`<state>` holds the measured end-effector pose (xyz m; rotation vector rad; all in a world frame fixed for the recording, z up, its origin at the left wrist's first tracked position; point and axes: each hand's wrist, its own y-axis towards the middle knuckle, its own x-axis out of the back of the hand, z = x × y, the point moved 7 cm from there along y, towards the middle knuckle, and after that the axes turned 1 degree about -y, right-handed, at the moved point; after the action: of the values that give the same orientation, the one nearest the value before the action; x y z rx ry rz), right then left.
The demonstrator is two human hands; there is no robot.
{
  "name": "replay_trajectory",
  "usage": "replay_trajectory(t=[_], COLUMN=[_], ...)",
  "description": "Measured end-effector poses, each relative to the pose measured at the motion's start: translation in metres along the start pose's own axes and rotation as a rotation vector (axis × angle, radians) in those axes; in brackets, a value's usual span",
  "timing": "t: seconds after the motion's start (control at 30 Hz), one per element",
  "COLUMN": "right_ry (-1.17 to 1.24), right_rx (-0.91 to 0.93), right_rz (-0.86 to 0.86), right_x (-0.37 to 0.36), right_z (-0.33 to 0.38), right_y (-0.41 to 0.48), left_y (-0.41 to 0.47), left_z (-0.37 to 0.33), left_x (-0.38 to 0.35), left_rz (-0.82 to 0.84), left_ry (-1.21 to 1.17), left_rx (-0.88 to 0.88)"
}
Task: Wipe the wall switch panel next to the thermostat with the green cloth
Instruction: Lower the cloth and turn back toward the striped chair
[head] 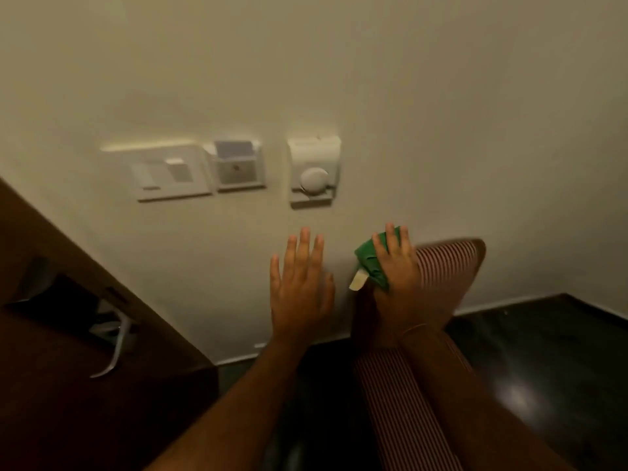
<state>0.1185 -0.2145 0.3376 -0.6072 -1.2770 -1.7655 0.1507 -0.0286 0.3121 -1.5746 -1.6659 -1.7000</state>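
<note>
Head view, green cloth under R hand fingers

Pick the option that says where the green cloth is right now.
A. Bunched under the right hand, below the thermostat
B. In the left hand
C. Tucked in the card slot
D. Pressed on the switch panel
A: the green cloth is bunched under the right hand against the wall, below the thermostat; the left hand is spread open and bare, and the switch panel is uncovered.
</note>
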Motion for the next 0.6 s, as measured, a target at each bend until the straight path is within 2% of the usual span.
replay_trajectory(t=[0.2,0.3,0.4,0.5,0.6], right_ry=[0.025,0.032,0.015,-0.012,-0.065], right_rx=[-0.186,-0.203,-0.298,-0.337,-0.321], right_rz=[0.247,0.38,0.51,0.694,0.767], right_x=[-0.064,-0.097,-0.129,-0.173,-0.205], right_z=[-0.096,-0.13,-0.165,-0.196,-0.229], right_y=[-0.124,-0.167,-0.209,-0.25,-0.275], left_y=[-0.094,-0.12,-0.144,-0.176,-0.212], left_z=[-0.026,-0.036,-0.041,-0.034,-0.034], left_x=[-0.108,-0.151,-0.196,-0.247,-0.288], left_rz=[0.408,0.458,0.551,0.715,0.852], left_ry=[-0.103,-0.089,-0.076,-0.031,0.013], left_rx=[0.078,0.062,0.066,0.096,0.12])
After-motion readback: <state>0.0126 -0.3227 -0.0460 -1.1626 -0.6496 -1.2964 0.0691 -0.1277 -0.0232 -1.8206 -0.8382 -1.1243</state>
